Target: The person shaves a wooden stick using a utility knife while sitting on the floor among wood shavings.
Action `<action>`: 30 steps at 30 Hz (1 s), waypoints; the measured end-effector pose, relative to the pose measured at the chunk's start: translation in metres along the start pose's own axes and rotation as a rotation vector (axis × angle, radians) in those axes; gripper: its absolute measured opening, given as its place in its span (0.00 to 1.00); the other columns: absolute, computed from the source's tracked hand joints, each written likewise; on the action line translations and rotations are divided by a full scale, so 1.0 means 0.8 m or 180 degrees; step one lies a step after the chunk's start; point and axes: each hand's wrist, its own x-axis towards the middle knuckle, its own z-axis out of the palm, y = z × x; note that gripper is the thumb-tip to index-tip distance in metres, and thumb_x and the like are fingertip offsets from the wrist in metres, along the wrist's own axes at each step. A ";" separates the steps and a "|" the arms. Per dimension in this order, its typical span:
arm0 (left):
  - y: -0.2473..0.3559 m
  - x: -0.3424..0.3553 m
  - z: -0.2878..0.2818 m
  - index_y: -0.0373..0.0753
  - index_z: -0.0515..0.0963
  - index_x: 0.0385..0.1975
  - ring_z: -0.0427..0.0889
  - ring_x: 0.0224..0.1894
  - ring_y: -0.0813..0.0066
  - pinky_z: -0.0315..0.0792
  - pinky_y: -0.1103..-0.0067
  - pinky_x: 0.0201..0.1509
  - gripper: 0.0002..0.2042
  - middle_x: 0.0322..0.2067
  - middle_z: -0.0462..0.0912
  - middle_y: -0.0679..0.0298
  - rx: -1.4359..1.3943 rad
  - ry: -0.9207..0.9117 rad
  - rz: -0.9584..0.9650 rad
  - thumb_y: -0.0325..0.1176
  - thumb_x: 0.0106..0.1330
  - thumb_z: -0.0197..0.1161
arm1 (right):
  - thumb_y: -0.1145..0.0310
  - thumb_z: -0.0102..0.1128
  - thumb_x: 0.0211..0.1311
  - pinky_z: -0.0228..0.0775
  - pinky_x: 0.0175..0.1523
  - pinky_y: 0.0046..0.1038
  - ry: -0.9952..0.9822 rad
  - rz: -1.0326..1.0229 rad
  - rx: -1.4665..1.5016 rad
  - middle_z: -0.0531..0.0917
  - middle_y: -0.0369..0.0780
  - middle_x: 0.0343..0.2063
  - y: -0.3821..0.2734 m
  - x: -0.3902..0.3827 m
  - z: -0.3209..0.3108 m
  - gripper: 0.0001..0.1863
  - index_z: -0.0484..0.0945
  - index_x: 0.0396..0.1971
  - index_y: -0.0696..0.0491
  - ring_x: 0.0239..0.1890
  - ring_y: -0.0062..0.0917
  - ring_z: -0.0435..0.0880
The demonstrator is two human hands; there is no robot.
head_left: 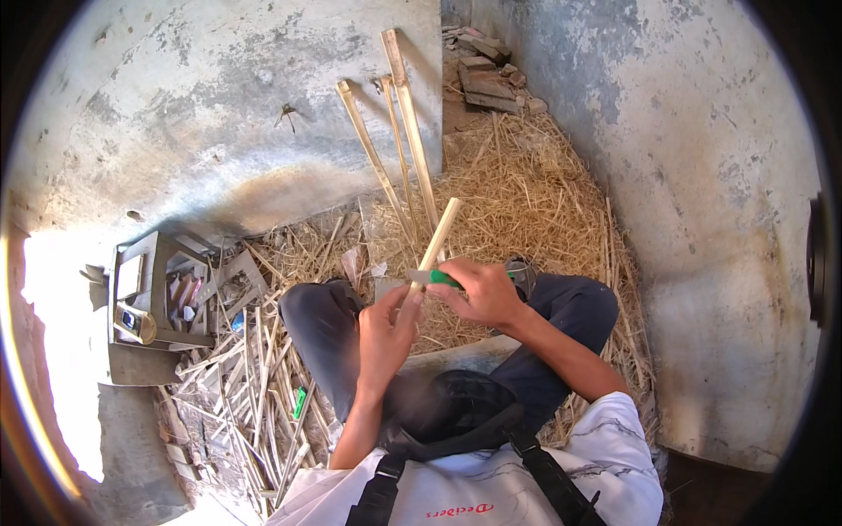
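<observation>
My left hand point(386, 331) is closed round the lower end of a pale wooden strip point(440, 232), which slants up and away to the right. In my right hand point(482, 294) is a green-handled knife point(445, 279), its fingers wrapped round the handle. The knife's blade lies across the strip just above my left fingertips. Both hands are close together in front of my bent knees. Part of the knife's handle is hidden by my right fingers.
Longer wooden strips point(410, 123) lean on the far wall. Straw point(526, 206) covers the floor ahead, with bricks point(489, 86) behind it. At left stands an open wooden box point(139, 355) above scattered sticks point(250, 421), where a second green-handled tool point(300, 402) lies.
</observation>
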 end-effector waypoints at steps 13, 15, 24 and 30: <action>-0.018 -0.021 -0.019 0.33 0.88 0.50 0.74 0.23 0.85 0.66 0.77 0.27 0.15 0.20 0.80 0.67 0.0233 -0.0027 -0.0053 0.39 0.80 0.66 | 0.50 0.68 0.75 0.78 0.30 0.35 0.0054 0.0810 -0.0455 0.89 0.42 0.30 0.032 0.020 -0.041 0.20 0.87 0.44 0.54 0.26 0.36 0.89; -0.014 -0.022 -0.023 0.33 0.88 0.49 0.75 0.23 0.84 0.68 0.77 0.28 0.14 0.20 0.80 0.66 0.0374 -0.0073 -0.0042 0.39 0.79 0.66 | 0.49 0.68 0.75 0.77 0.29 0.36 0.0279 0.0596 -0.0466 0.89 0.42 0.28 0.037 0.016 -0.037 0.20 0.87 0.44 0.54 0.24 0.35 0.88; -0.005 -0.053 -0.070 0.32 0.86 0.46 0.84 0.27 0.70 0.75 0.72 0.36 0.09 0.23 0.82 0.58 0.1054 -0.0098 0.0582 0.32 0.77 0.67 | 0.42 0.60 0.78 0.68 0.35 0.28 0.1042 0.1700 0.0165 0.81 0.33 0.24 0.099 0.031 -0.120 0.26 0.88 0.42 0.53 0.24 0.18 0.75; 0.027 -0.005 -0.070 0.35 0.87 0.45 0.86 0.37 0.43 0.77 0.59 0.40 0.08 0.34 0.87 0.50 0.2060 -0.0039 0.1333 0.31 0.73 0.68 | 0.48 0.71 0.72 0.67 0.34 0.28 -0.0033 0.0932 0.1025 0.85 0.33 0.29 0.044 0.040 -0.072 0.21 0.91 0.48 0.51 0.29 0.19 0.78</action>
